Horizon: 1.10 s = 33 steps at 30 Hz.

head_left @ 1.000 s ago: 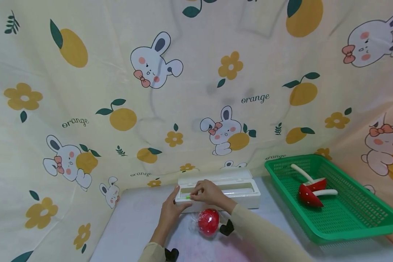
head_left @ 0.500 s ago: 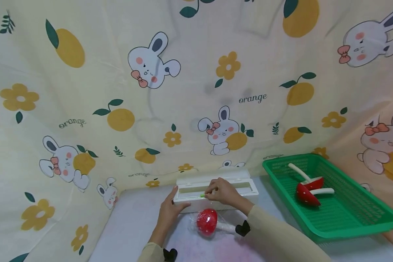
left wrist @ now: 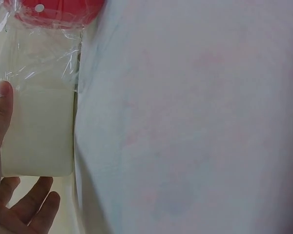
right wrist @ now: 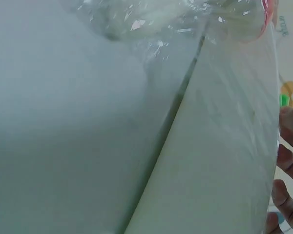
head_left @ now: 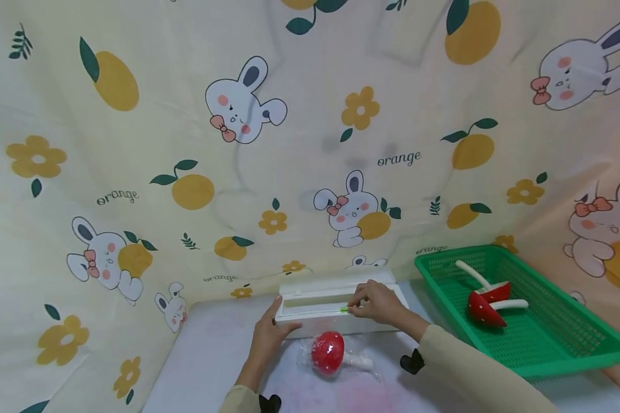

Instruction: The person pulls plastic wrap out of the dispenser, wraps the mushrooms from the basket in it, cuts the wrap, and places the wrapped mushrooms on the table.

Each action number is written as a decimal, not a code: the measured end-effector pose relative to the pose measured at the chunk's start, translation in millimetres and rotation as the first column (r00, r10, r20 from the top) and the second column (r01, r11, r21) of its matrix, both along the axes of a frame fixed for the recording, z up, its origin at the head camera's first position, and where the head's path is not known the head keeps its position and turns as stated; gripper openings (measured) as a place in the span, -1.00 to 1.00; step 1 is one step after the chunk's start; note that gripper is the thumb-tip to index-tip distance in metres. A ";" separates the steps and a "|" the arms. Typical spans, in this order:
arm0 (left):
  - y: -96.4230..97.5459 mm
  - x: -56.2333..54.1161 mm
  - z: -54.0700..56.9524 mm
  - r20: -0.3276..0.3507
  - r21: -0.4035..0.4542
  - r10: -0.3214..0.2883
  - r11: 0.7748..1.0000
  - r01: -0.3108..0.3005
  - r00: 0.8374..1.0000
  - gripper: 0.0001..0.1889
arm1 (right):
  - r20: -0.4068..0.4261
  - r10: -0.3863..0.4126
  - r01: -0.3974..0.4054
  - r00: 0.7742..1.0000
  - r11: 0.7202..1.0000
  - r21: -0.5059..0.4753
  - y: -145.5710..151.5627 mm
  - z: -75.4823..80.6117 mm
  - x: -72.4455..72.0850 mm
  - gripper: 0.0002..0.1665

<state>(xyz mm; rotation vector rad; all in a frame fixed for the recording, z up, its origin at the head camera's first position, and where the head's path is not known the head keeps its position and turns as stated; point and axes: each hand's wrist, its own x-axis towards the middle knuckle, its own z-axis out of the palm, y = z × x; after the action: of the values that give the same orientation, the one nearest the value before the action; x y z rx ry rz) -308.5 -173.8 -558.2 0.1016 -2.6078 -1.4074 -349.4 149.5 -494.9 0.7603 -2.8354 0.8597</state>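
A long white cling film dispenser stands on the table with its lid raised at the back. My left hand grips its left end, thumb on the front and fingers at the end and behind. My right hand pinches a small green slide cutter on the top front rim, right of the middle. In front lies a red toy mushroom with white dots and a white stem, wrapped in clear film. Clear film also hangs over the box front in the left wrist view.
To the right stands a green plastic basket. Inside it lie two red mushroom pieces with white stems. A patterned cloth with rabbits and oranges hangs behind the table.
My right hand has slid the green cutter rightward along the box rim, from near its left end to past the middle. My left hand keeps its hold on the box.
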 end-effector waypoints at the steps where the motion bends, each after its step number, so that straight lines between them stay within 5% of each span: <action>1: 0.2 -0.3 -0.2 -0.004 -0.002 -0.004 1.000 0.004 1.000 0.11 | -0.004 0.000 0.000 1.000 1.000 0.003 5.0 0.2 0.2 -0.94; 11: -4.1 2.0 5.5 -0.032 -0.003 0.000 1.000 0.000 0.999 0.09 | -0.057 -0.014 0.014 0.998 1.000 0.014 58.1 10.2 3.7 -0.95; 24: 1.9 2.2 1.7 -0.017 0.008 -0.009 1.000 0.009 1.000 0.09 | -0.021 -0.066 0.068 0.998 0.993 0.097 54.5 11.8 10.6 -0.86; 33: 2.0 3.3 0.0 -0.008 0.017 -0.017 1.000 0.018 1.000 0.10 | -0.071 0.009 0.000 0.997 0.992 0.130 62.7 13.9 11.8 -0.91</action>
<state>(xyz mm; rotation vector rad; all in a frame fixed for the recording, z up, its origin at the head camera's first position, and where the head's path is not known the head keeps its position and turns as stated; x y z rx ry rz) -305.3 -171.8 -558.2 0.0757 -2.5971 -1.4332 -337.6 212.3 -481.0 0.7958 -2.8493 0.6402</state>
